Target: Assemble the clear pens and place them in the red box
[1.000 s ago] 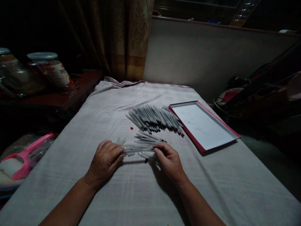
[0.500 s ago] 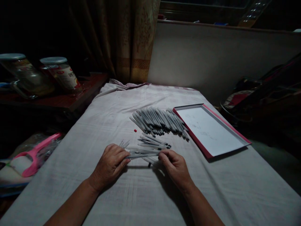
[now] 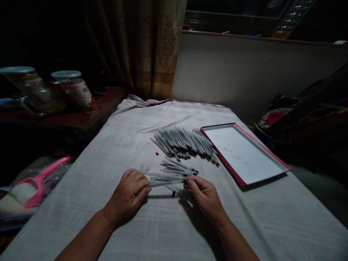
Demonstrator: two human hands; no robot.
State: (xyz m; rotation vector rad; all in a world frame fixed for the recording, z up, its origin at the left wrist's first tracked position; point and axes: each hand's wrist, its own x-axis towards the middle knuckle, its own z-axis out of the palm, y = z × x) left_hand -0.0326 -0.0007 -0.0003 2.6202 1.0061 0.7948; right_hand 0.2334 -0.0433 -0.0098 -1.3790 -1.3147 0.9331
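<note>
A slim clear pen (image 3: 167, 183) stretches almost level between my two hands above the cloth. My left hand (image 3: 130, 192) is closed on its left end, thumb in front. At the other end, the fingertips of my right hand (image 3: 202, 194) pinch it. Just behind it lies a small group of similar pens (image 3: 178, 166), some with dark ends. A small black cap (image 3: 173, 194) is below the held pen. Farther back, a large pile of pens (image 3: 182, 141) lies side by side, dark ends mostly toward me. Left of this pile sits a tiny red piece (image 3: 157, 153).
A shallow red-edged box lid (image 3: 231, 167) with a white inside rests right of the pile on the pale bedsheet (image 3: 125, 141). Jars (image 3: 74, 88) stand on a dark red table (image 3: 89, 116) at left. A pink-handled item (image 3: 40, 185) lies below the table.
The view has tilted slightly, so the scene sits a little lower. Both hands keep hold of the pen, which now slants up a bit more toward the right.
</note>
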